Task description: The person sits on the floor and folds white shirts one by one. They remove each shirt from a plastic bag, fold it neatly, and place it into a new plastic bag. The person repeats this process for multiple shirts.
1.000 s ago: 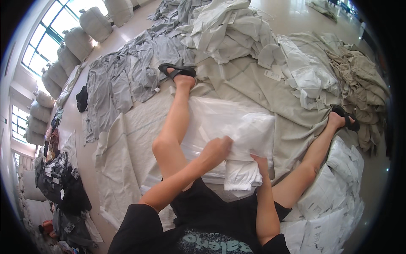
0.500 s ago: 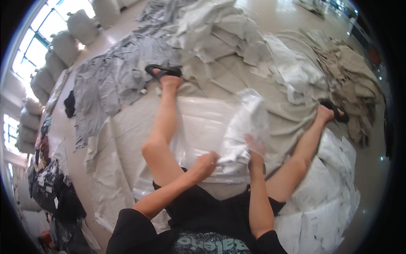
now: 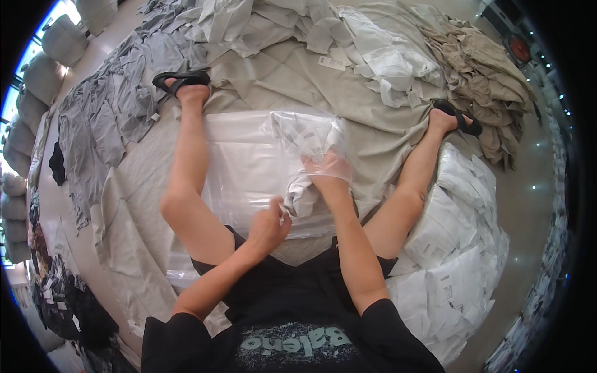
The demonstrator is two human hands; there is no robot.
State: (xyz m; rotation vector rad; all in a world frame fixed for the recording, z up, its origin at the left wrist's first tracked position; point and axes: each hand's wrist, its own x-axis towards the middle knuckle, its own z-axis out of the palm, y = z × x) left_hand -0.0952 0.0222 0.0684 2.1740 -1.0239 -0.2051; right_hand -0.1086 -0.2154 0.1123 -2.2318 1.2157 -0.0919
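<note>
Between my legs, a folded white garment (image 3: 300, 191) lies partly inside a clear plastic bag (image 3: 336, 127). My right hand (image 3: 329, 166) reaches into the bag's mouth, with clear film over its back and wrist, and grips the garment. Its fingertips are partly hidden by the cloth and film. At the garment's lower left corner my left hand (image 3: 270, 225) is closed in a pinch on the cloth; slight blur covers the fingers. Under both hands lies a flat stack of clear plastic bags (image 3: 239, 158).
A beige cloth (image 3: 140, 211) covers the floor. Grey garments (image 3: 106, 118) lie at the far left, white garments (image 3: 385, 56) and brown garments (image 3: 479, 87) at the far right. Bagged white garments (image 3: 448, 248) are heaped beside my right leg. Dark clothes (image 3: 74, 304) lie at left.
The bagged garment has come down from a raised, tilted position onto the bag stack. My right hand has gone lower with it, and the view has shifted.
</note>
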